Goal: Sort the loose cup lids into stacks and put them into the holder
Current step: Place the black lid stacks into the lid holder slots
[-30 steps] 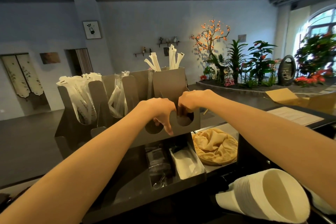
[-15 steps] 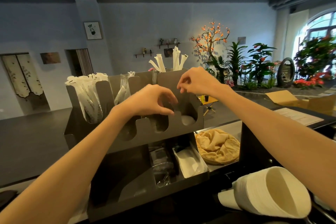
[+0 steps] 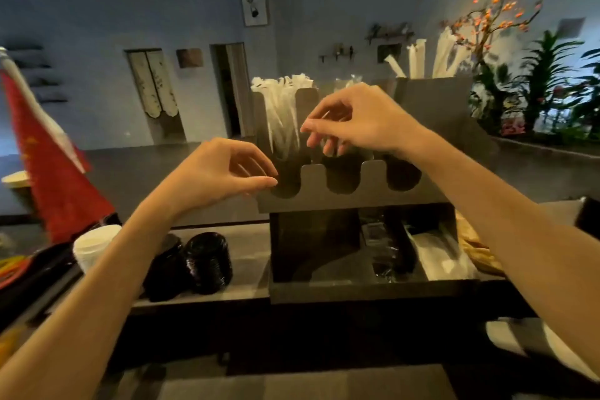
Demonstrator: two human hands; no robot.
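Left hand raised just left of the dark holder, fingers loosely curled, thumb and forefinger tips nearly meeting beside the holder's left front edge, nothing visible between them; empty, half open. Right hand higher, hanging in front of the holder's upper compartments, palm down, fingers spread and drooping toward the middle scalloped slot; loosely open, gripping nothing that can be made out, though motion blur softens the fingertips. Holder standing on a dark counter, its front wall cut into three rounded slots, all dark inside; contents of the slots impossible to tell. Behind the slots, taller compartments packed with white wrapped straws, more straws sticking up at the back right. Below the slots, an open tray section with clear wrapped items and a white packet. Black cup lids gathered in two ribbed stacks lying on their sides on the counter, left of the holder and apart from it, under the left forearm; the nearer-left stack partly hidden by that arm. White cup stack just left of the lids. Red cone-shaped cloth further left. Tan cloth at the holder's right side, partly hidden by the right forearm.
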